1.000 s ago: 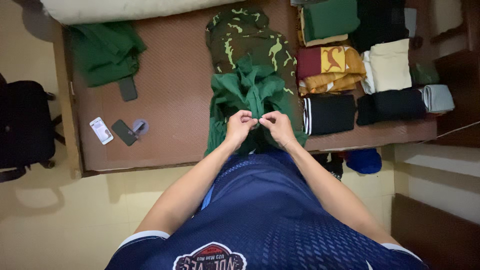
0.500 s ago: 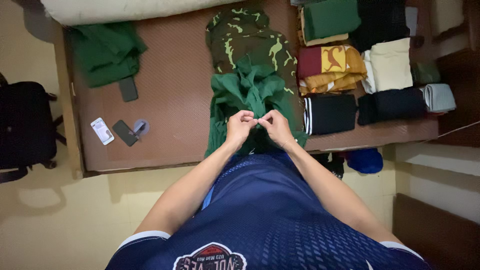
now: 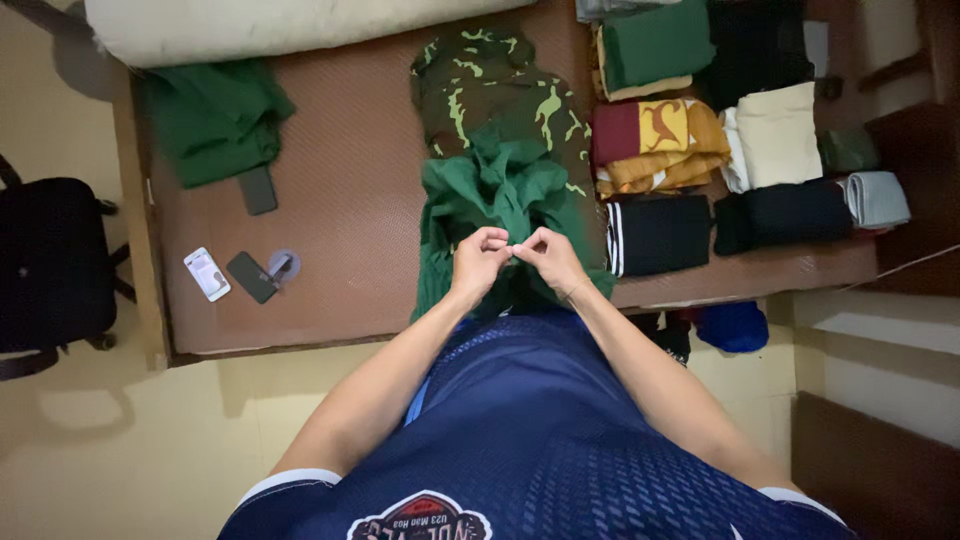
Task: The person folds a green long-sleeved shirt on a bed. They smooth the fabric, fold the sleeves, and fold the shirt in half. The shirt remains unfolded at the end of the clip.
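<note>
Nearest the camera, the left hand point(image 3: 478, 262) and right hand point(image 3: 552, 260) meet fingertip to fingertip over the green garment point(image 3: 500, 215). Both are closed in a narrow pinch on a small pale bit of it, perhaps a button; it is too small to tell. The garment lies crumpled at the near edge of the brown mat point(image 3: 350, 200), partly on top of a camouflage garment point(image 3: 490, 95) that stretches away behind it.

The pinch looks slight, so the small piece could slip from the fingers if the bunched cloth drags on it. The garment's lower part hangs over the mat's edge, and I judge a pull toward the body could slide it off.

To the left on the mat lie three small flat items point(image 3: 245, 275) near the edge: one white, one dark, one round. Farther off is one more dark phone-like slab point(image 3: 258, 190), just below one loose dark-green cloth point(image 3: 215, 120). To the right sit folded clothes point(image 3: 740, 140), roughly eight or nine in two rows; the far ones overlap, so the count is uncertain. One pale roll point(image 3: 280, 25) lies along the far edge. One black chair point(image 3: 50, 260) stands on the floor at the left.
</note>
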